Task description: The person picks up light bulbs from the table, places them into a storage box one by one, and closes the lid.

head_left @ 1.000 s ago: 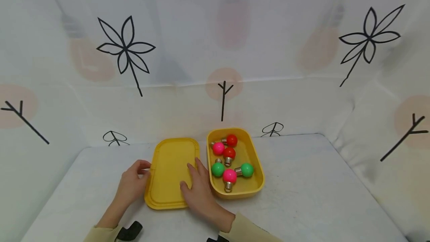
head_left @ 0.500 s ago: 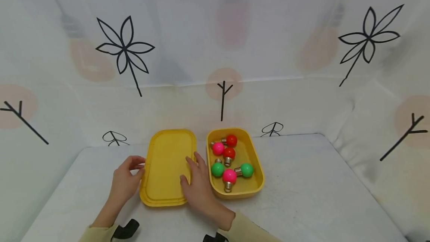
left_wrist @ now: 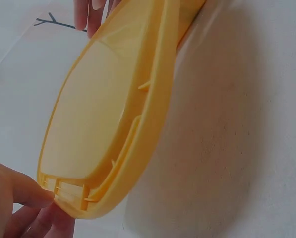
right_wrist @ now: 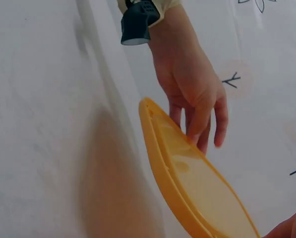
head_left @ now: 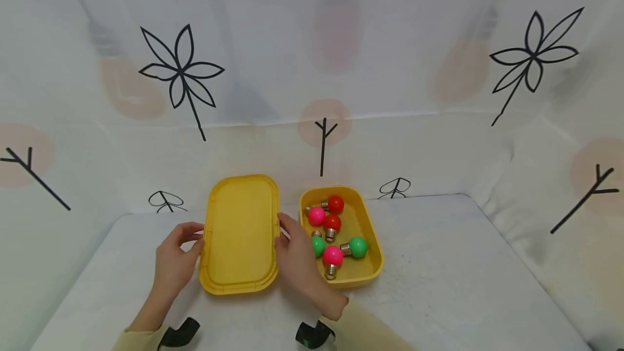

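Note:
A yellow rounded rectangular lid [head_left: 240,232] is held up off the table, its shadow on the white cloth showing in both wrist views. My left hand [head_left: 174,261] pinches the lid's left edge between thumb and fingers. At the opposite edge my right hand [head_left: 298,259] grips it with thumb and fingertips. Ribs and small tabs line the rim of the lid [left_wrist: 95,109] in the left wrist view. Right of the lid stands a matching yellow box [head_left: 363,223] holding several bulbs: red [head_left: 336,203], pink [head_left: 333,255] and green [head_left: 358,246], with metal screw bases.
The box sits close beside my right hand, which overlaps its left rim in the head view. A white cloth covers the table [head_left: 448,275]. Behind it rises a white fabric backdrop [head_left: 400,145] with black plant drawings. Each wrist carries a black camera mount [head_left: 181,332].
The lid has risen and shifted left, away from the box, with my left hand. My right hand has changed from spread fingers over the lid to a grip on its right edge.

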The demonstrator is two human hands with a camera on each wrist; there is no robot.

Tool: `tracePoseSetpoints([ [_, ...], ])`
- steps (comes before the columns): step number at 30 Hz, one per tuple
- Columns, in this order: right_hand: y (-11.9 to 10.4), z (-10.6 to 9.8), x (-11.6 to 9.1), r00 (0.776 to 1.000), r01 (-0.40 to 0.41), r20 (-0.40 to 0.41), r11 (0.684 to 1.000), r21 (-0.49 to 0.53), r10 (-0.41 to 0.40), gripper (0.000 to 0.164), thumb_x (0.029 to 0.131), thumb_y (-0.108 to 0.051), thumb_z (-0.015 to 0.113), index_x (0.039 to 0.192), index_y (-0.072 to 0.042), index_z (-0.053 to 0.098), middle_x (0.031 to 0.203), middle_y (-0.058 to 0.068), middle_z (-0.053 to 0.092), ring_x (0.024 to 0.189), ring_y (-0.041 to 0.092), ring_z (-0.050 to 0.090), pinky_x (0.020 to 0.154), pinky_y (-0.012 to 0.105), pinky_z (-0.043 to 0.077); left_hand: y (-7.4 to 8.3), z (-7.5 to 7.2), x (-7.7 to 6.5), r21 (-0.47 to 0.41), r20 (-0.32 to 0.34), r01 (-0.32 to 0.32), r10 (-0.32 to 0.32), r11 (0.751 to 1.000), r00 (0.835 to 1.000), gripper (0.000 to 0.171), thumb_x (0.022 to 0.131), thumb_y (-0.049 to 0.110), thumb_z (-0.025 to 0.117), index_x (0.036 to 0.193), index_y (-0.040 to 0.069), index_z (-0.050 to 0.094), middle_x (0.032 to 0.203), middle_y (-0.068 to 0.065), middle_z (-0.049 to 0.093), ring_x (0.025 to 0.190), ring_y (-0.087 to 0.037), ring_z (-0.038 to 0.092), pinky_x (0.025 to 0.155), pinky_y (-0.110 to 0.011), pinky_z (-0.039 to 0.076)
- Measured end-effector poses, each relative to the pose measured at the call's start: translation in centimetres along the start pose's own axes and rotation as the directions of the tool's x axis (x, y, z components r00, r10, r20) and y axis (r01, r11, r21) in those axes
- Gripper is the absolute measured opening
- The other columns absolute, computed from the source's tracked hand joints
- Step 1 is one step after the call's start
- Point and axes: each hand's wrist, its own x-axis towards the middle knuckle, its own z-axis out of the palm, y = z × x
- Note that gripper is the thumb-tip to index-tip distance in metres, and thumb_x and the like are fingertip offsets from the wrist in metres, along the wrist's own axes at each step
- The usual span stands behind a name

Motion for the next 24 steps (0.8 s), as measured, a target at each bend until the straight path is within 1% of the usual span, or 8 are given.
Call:
tracePoseSetpoints([
  [4,0.0,-0.6,0.6,0.999,0.008,-0.047,1.000,0.004,-0.008,0.044,0.096,0.002,0.060,0.138,-0.006,0.054,0.136,0.008,0.057,0.125,0.024,0.057,0.094,0.036,0.049,0.1,0.0,0.1,-0.014,0.001,0.002,-0.002,1.000,1.000,0.031,0.095,0.003,0.063,0.125,0.006,0.059,0.121,-0.016,0.064,0.107,-0.029,0.062,0.072,-0.006,0.041],
  [7,0.1,-0.8,1.0,0.997,0.001,-0.076,1.000,0.023,0.001,0.041,0.094,0.001,0.064,0.133,-0.009,0.059,0.130,0.004,0.062,0.118,0.022,0.062,0.091,0.035,0.051,0.3,0.0,0.1,-0.032,0.006,0.005,-0.005,0.999,1.000,0.033,0.095,0.002,0.063,0.127,0.006,0.059,0.122,-0.013,0.063,0.107,-0.028,0.061,0.073,-0.006,0.043],
  [10,0.2,-1.0,1.3,0.996,-0.020,-0.082,0.998,0.052,0.025,0.040,0.092,0.001,0.066,0.131,-0.011,0.062,0.125,0.000,0.064,0.114,0.019,0.064,0.089,0.033,0.052,0.4,-0.1,0.1,-0.063,0.015,0.011,-0.010,0.998,1.000,0.035,0.095,0.001,0.063,0.129,0.006,0.058,0.123,-0.012,0.062,0.107,-0.027,0.061,0.073,-0.008,0.046],
  [13,0.3,-1.3,1.5,0.995,-0.033,-0.087,0.998,0.056,0.038,0.039,0.091,0.002,0.067,0.128,-0.012,0.064,0.121,-0.001,0.066,0.112,0.019,0.064,0.088,0.031,0.053,0.4,-0.1,0.1,-0.100,0.029,0.024,-0.022,0.995,0.999,0.035,0.096,0.002,0.063,0.131,0.006,0.058,0.125,-0.011,0.061,0.107,-0.026,0.060,0.072,-0.012,0.050],
  [20,-0.1,-1.8,1.5,0.995,-0.012,-0.103,0.999,0.037,0.015,0.037,0.090,0.004,0.069,0.124,-0.010,0.066,0.117,0.002,0.068,0.109,0.022,0.065,0.088,0.032,0.053,0.5,-0.3,0.1,-0.167,0.069,0.064,-0.053,0.984,0.996,0.038,0.098,0.005,0.062,0.136,0.005,0.056,0.128,-0.012,0.059,0.108,-0.025,0.058,0.073,-0.018,0.053],
  [24,-0.3,-2.1,1.6,0.993,-0.004,-0.116,1.000,0.029,0.007,0.036,0.090,0.004,0.069,0.123,-0.011,0.067,0.116,0.001,0.068,0.108,0.021,0.065,0.091,0.036,0.053,0.6,-0.4,0.2,-0.200,0.116,0.100,-0.078,0.975,0.990,0.041,0.099,0.007,0.061,0.139,0.005,0.053,0.130,-0.013,0.057,0.109,-0.025,0.056,0.076,-0.019,0.054],
])
